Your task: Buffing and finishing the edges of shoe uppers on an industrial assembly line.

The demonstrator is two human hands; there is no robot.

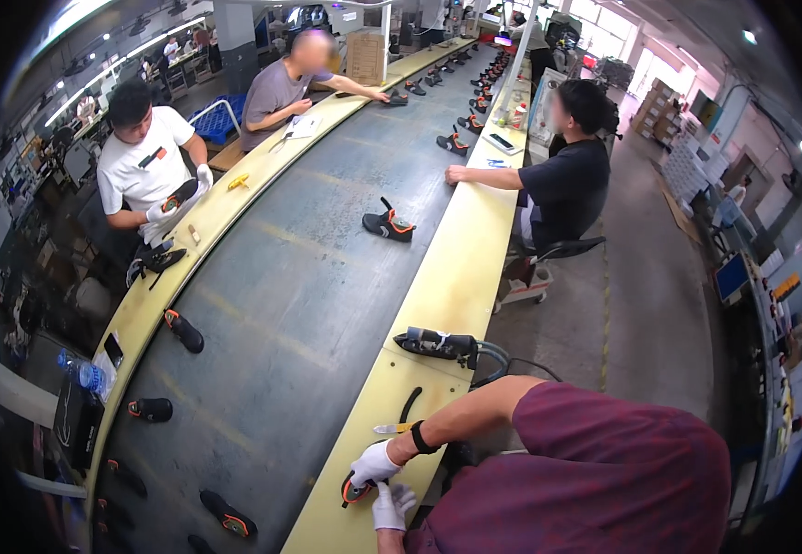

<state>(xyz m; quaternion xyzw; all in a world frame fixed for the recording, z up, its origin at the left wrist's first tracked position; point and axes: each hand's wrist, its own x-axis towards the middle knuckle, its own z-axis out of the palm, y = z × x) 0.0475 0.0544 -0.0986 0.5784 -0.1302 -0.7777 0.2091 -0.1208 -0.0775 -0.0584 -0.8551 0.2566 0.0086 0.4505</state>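
My right hand (375, 463), in a white glove with a black band at the wrist, is closed on a small black shoe (357, 492) with orange trim. The shoe lies on the yellow bench top, partly hidden under the glove. Close against it is my left hand (394, 507), also gloved in white, with its fingers apart; whether it touches the shoe I cannot tell. Beyond my right wrist lie a yellow-and-white tool (394, 428) and a curved black strip (410, 404).
A black hand-held device (436, 344) with hoses rests farther along the bench (447, 268). Shoes, among them one mid-belt (389, 224), sit on the grey conveyor (281, 286). Across it, a co-worker in white (156, 162) holds a shoe; another (281, 97) reaches over. A third person (572, 171) sits on my side.
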